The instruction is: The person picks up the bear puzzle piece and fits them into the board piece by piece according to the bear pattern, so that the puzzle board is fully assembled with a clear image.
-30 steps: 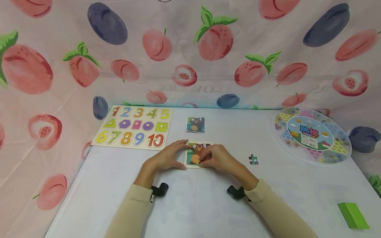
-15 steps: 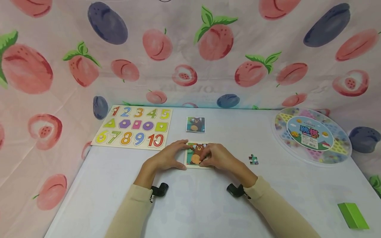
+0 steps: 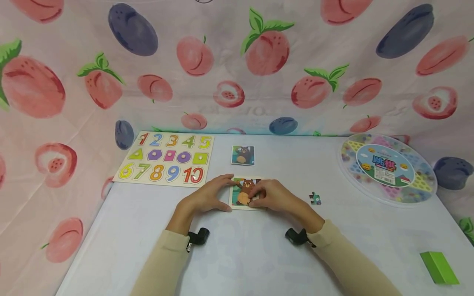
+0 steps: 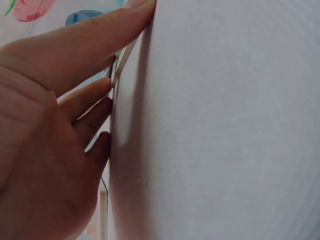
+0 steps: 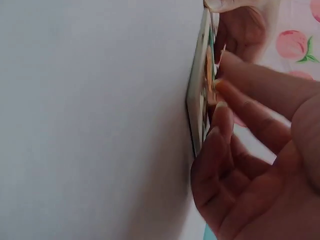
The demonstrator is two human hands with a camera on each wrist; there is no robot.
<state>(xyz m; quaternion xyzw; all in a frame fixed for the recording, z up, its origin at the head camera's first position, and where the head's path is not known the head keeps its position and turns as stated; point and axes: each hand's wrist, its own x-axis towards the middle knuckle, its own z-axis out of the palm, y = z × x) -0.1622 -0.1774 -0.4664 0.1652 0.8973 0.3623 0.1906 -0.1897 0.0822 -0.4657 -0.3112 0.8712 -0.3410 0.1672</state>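
A small bear jigsaw puzzle (image 3: 239,198) in a pale wooden tray (image 3: 246,208) lies on the white table between both hands. My left hand (image 3: 206,195) is spread along the tray's left side, its thumb at the near corner and forefinger at the far one. From the right, my right hand (image 3: 273,195) reaches over the tray. Its thumb and forefinger pinch a brown-orange puzzle piece (image 5: 212,98) close over the board, in the right wrist view. The fingers cover the puzzle's right part in the head view. Another jigsaw piece (image 3: 315,198), green and brown, lies to the right.
Behind the tray lies a bear picture card (image 3: 242,155). A number-and-shape peg board (image 3: 171,154) is at the back left. At the back right sits a round Chinese checkers set (image 3: 386,168), and a green block (image 3: 439,268) stands near the right edge.
The right wrist shifts a little to the right while its fingertips stay over the same part of the puzzle. My left hand keeps its place at the tray.
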